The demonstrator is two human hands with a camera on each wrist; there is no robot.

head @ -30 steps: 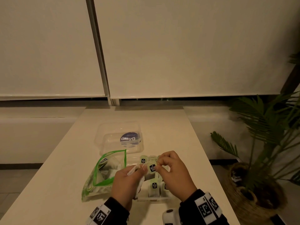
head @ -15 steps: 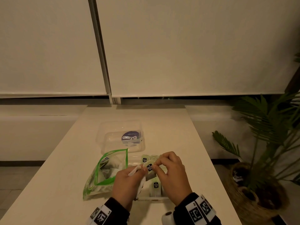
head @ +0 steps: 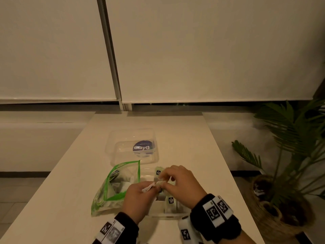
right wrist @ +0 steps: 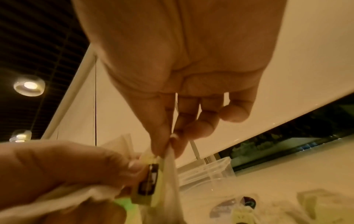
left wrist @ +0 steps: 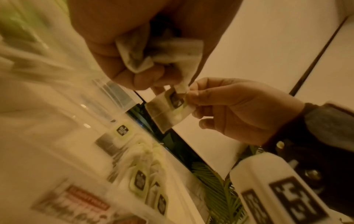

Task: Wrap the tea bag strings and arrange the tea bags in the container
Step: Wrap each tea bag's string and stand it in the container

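Pale table (head: 184, 131), drawn blinds (head: 211, 50), potted palm (head: 290, 138)

My left hand (head: 139, 199) sits low centre of the head view, fingers (left wrist: 122, 66) curled tight in a fist-like grip. My right hand (head: 182, 186) meets it from the right, thumb and forefinger pinched together, other fingers (right wrist: 235, 112) loosely bent.

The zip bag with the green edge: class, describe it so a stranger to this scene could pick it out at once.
Start at the long pale table running toward the blinds. On its near end, just left of the left hand, lies the zip bag with tea bags inside. Unlike the two hard clear plastic boxes beside it, it is soft, crumpled and rimmed with a bright green seal.
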